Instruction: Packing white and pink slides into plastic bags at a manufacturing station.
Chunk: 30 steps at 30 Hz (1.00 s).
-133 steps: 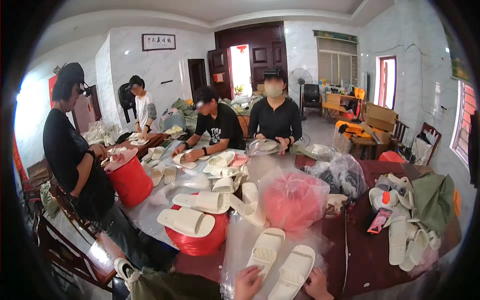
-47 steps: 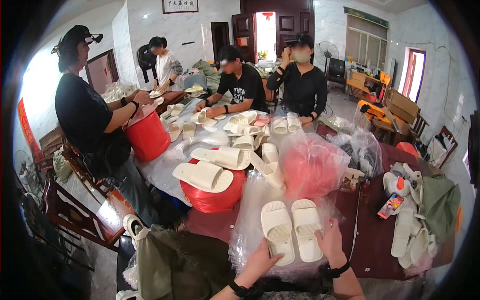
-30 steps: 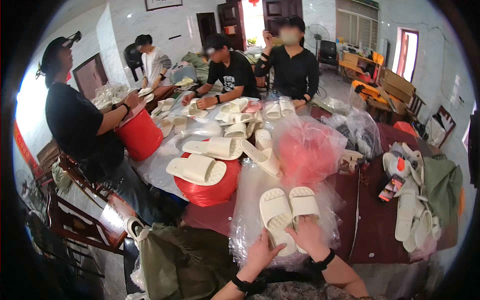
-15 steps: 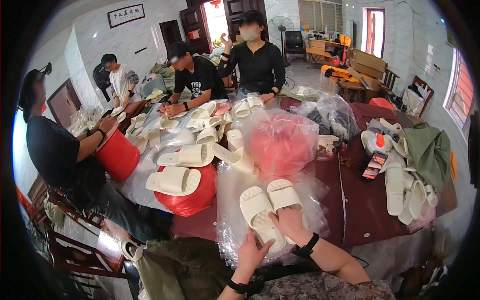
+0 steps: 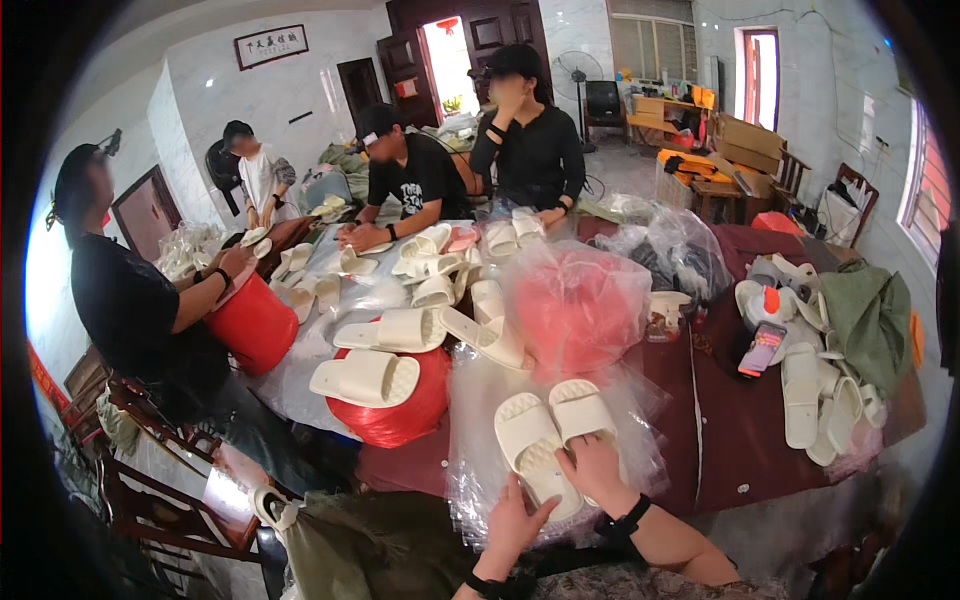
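Two cream slippers lie side by side, soles up, on a clear plastic bag (image 5: 480,400) at the near table edge. My left hand (image 5: 512,522) touches the heel end of the left slipper (image 5: 528,448) with fingers spread. Fingers of my right hand (image 5: 596,468) rest on the heel of the right slipper (image 5: 580,408). Each wrist wears a dark band.
A red bucket (image 5: 395,415) topped with a slipper (image 5: 365,378) stands left of the bag; another red bucket (image 5: 255,325) is by a seated person. A red-filled plastic bag (image 5: 578,305), a phone (image 5: 762,348), more slippers (image 5: 810,400) and several people surround the maroon table (image 5: 740,440).
My view has dipped and turned slightly. Both slippers now lie flat on the bag, and my hands have drawn back to their heel ends.
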### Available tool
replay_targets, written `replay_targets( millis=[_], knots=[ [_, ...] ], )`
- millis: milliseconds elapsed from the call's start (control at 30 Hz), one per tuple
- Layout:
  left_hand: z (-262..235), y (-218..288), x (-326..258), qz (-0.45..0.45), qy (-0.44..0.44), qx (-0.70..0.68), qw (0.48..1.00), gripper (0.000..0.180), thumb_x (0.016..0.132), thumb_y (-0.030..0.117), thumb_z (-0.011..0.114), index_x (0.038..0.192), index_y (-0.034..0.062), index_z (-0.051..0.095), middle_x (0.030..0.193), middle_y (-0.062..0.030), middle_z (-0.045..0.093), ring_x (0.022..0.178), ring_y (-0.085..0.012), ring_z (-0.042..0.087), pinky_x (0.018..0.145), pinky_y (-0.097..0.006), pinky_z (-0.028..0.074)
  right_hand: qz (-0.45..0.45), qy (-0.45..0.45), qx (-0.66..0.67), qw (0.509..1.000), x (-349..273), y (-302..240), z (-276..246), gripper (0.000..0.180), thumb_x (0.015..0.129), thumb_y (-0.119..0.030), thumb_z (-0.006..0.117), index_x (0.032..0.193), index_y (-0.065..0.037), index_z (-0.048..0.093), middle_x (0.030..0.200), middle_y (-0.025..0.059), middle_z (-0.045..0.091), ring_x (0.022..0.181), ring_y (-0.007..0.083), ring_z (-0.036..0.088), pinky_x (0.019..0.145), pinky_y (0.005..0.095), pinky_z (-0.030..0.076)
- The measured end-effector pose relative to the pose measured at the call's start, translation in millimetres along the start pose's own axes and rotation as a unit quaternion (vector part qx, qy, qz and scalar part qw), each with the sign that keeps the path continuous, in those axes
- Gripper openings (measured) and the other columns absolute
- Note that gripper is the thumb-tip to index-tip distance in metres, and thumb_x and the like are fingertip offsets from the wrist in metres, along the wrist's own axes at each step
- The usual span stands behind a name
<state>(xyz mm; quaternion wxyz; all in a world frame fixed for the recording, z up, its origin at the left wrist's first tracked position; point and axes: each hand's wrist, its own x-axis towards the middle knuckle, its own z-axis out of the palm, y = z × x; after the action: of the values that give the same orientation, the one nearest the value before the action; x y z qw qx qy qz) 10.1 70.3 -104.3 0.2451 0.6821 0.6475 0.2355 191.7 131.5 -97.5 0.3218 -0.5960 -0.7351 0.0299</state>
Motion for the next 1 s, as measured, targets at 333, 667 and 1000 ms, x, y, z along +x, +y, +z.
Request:
replay_targets(
  millis=[333, 667, 1000],
  knots=[
    [-11, 11, -4, -0.009, -0.032, -0.008, 0.999, 0.102, 0.081, 0.064, 0.069, 0.142, -0.0111, 0.035, 0.108, -0.0260, 0.064, 0.089, -0.0414, 0.069, 0.073, -0.046, 0.056, -0.003, 0.037, 0.013, 0.999, -9, 1, 2, 0.027, 0.085, -0.026, 0.069, 0.097, -0.003, 0.065, 0.092, 0.0179, 0.065, 0.083, 0.0383, 0.064, 0.070, 0.0488, 0.052],
    [-5, 5, -1, 0.004, -0.017, 0.005, 1.000, 0.101, 0.083, 0.064, 0.068, 0.144, -0.0089, 0.034, 0.112, -0.0283, 0.063, 0.091, -0.0434, 0.068, 0.073, -0.048, 0.056, 0.019, -0.010, 0.048, 0.999, -6, 5, -9, 0.031, 0.086, -0.030, 0.069, 0.102, -0.003, 0.065, 0.096, 0.0171, 0.066, 0.089, 0.0386, 0.064, 0.075, 0.0490, 0.052],
    [-9, 6, -2, -0.005, -0.036, -0.008, 0.999, 0.103, 0.083, 0.065, 0.067, 0.144, -0.0095, 0.032, 0.115, -0.0283, 0.061, 0.093, -0.0430, 0.067, 0.074, -0.049, 0.055, -0.010, -0.048, 0.120, 0.992, -24, -1, -25, 0.048, 0.085, -0.025, 0.071, 0.125, 0.000, 0.060, 0.113, 0.0193, 0.056, 0.107, 0.0390, 0.055, 0.092, 0.0456, 0.046]
  ],
)
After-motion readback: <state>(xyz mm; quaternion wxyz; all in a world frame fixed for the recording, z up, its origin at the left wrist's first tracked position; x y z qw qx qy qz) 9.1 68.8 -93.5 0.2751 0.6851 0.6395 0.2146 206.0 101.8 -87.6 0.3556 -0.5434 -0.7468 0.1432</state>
